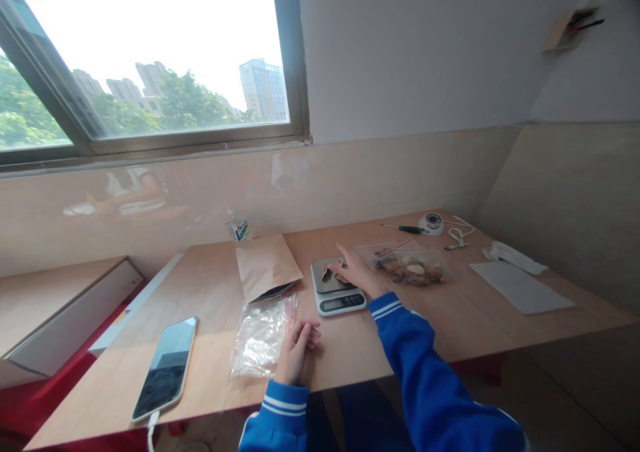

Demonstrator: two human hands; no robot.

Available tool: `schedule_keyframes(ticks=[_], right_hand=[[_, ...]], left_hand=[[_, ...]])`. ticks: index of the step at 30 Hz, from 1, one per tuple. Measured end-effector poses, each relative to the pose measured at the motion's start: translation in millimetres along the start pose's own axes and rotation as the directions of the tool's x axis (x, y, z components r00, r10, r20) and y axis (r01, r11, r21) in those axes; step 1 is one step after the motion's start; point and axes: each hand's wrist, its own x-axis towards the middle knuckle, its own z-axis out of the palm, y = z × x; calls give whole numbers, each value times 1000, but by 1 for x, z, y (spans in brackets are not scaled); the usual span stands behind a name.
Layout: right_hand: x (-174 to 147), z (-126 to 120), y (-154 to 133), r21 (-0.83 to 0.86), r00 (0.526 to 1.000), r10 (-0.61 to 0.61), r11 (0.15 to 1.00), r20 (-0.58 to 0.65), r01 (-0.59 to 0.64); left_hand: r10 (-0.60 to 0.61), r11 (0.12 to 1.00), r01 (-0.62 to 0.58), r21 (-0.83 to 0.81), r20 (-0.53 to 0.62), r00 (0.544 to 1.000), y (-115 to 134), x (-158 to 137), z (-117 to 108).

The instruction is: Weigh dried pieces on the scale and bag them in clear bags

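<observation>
My right hand (356, 271) reaches over a small white kitchen scale (343, 303), fingers stretched and thumb apart. Dried brown pieces (327, 275), perhaps mushroom slices, lie on the scale's grey plate beside its fingertips; whether they touch is hard to tell. My left hand (296, 349) rests on the table in front of the scale, fingers curled, nothing visible in it. Just left of it lies a clear zip bag (257, 339). Behind that bag sits a brown paper pouch (267, 265) with its mouth toward me. Clear bags with brown and pale pieces (415, 267) lie right of the scale.
A charging phone (167, 365) lies at the table's left. A small bottle (238, 227) stands by the wall. At the back right are a green-handled screwdriver (410, 229), a white dome camera (431, 223) and a cable (457, 239). White cloths (520, 285) lie far right.
</observation>
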Motion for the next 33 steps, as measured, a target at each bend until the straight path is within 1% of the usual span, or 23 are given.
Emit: schedule_keyframes(ticks=[1,3,5,7,10,13,16,18,20,21,22,23,24,25,26,27,28,29,30,32,33], right_hand=[[-5,-1,6,0,999,13,1000,-31,-13],[-29,-4,23,20,992,21,1000,-128,-19],[-65,-10,45,24,975,28,999,-218,-24],[-101,-18,66,20,956,86,996,-281,-84],[-138,-28,83,35,965,137,991,-224,-133],[-148,-32,81,37,977,138,990,-164,-134],[-145,-32,73,7,976,140,990,-168,-141],[-143,-31,70,-8,976,138,990,-166,-141],[-144,-31,69,-19,978,134,990,-157,-139],[-144,-32,69,-24,979,133,990,-152,-138],[-145,-32,69,-30,980,132,990,-148,-137],[-146,-33,69,-36,981,130,990,-143,-137],[-146,-33,69,-41,982,129,990,-140,-136],[-146,-33,69,-45,982,127,990,-137,-134],[-146,-34,68,-48,983,126,990,-134,-133],[-146,-34,68,-50,983,125,990,-132,-133],[-146,-34,67,-53,984,125,990,-129,-133],[-146,-34,67,-55,984,126,989,-128,-134],[-145,-34,67,-56,984,127,989,-126,-135],[-145,-34,67,-58,984,127,989,-122,-135],[-144,-35,67,-57,985,126,989,-121,-133]], left_hand=[[1,1000,-1,6,2,1000,0,0,0],[6,1000,-6,14,4,1000,-1,-1,0],[10,1000,-10,15,5,1000,-2,0,-1],[11,1000,-11,14,4,1000,-3,1,-1],[7,1000,-7,27,3,1000,-3,3,-1],[6,998,-6,57,0,1000,-2,2,0],[21,994,-20,104,-2,1000,1,-2,5],[35,986,-40,161,33,999,7,-4,9],[72,959,-96,265,98,993,19,-3,11],[106,929,-145,340,130,986,27,0,11],[169,879,-207,429,126,977,36,6,8],[267,808,-273,522,88,960,45,13,4],[366,727,-311,612,37,930,53,23,-2],[437,644,-285,710,-36,899,60,33,-9],[474,573,-192,797,-131,871,65,44,-17],[482,520,-73,851,-222,848,67,54,-26],[453,489,50,871,-302,839,67,63,-35],[404,476,135,869,-352,844,64,70,-43],[363,475,187,860,-385,848,59,76,-51],[349,476,238,846,-431,832,44,83,-63],[373,486,239,841,-447,813,37,85,-67]])
